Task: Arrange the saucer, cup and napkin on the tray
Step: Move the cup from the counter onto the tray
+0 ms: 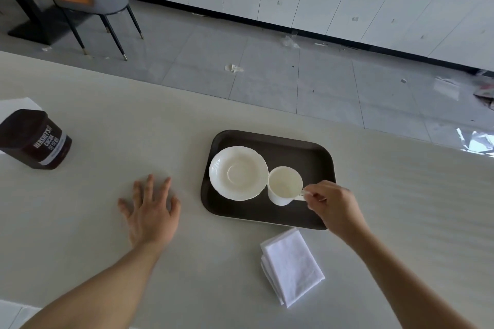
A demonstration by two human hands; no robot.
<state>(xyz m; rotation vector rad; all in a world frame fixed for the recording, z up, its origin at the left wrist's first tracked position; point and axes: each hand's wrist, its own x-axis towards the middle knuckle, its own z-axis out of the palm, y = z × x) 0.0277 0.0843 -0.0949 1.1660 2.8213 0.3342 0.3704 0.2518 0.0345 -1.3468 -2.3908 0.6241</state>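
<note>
Pinching the cup's handle, my right hand (331, 205) has its fingers closed on that small loop, so the cup (284, 185) stands upright on the tray just beside the saucer, their rims almost touching; I cannot tell whether its base is fully down or a shade lifted. Nearest me, off the tray's near edge, the folded white napkin (292, 266) lies on the counter (401, 195), not yet placed, handy for that same hand once it is free. My left hand (151, 208) rests flat on the counter to the left of the tray, fingers spread and holding nothing, which I read as bracing. The saucer (238, 173) sits in the left part of the dark tray (302, 149), leaving the right half bare, room enough, I judge, for the napkin. Toward the counter's far left edge a brown cocoa tub (34, 139) stands apart from all this.
</note>
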